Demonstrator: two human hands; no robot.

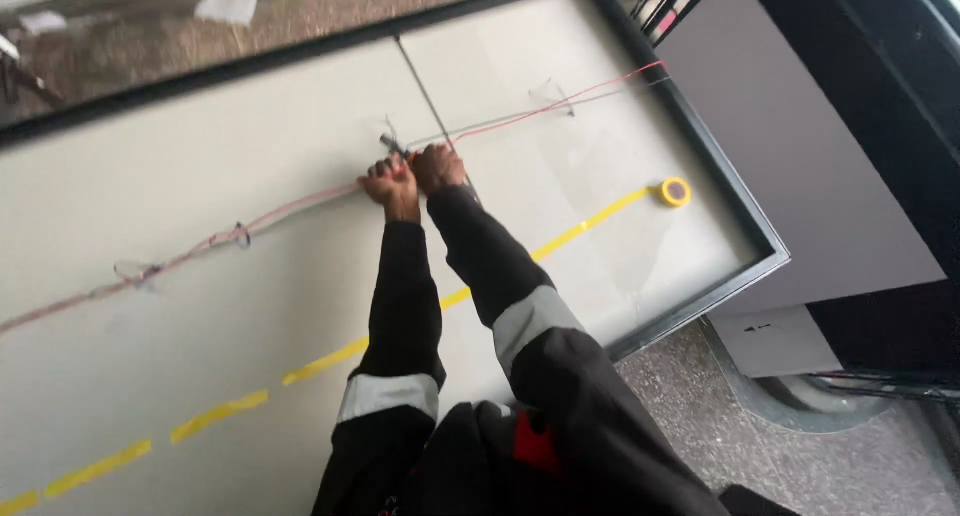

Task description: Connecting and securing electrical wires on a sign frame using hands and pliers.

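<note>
Both my hands meet at the middle of a large pale panel (250,156) with a dark frame. My left hand (390,184) is closed around a small metal tool (391,144) whose tip sticks out above my fingers. My right hand (438,166) is fisted right beside it, on the thin red and white wires (290,206) that run across the panel. What my right hand grips is hidden by the fingers. A dashed line of yellow tape (590,221) runs under my arms to a yellow tape roll (676,191).
Clear tape patches (240,236) pin the wires to the panel. A thin dark seam (425,86) crosses the panel. A grey cabinet (800,156) stands at the right, speckled floor (800,456) below it, and scraps of paper (228,4) lie beyond the panel's far edge.
</note>
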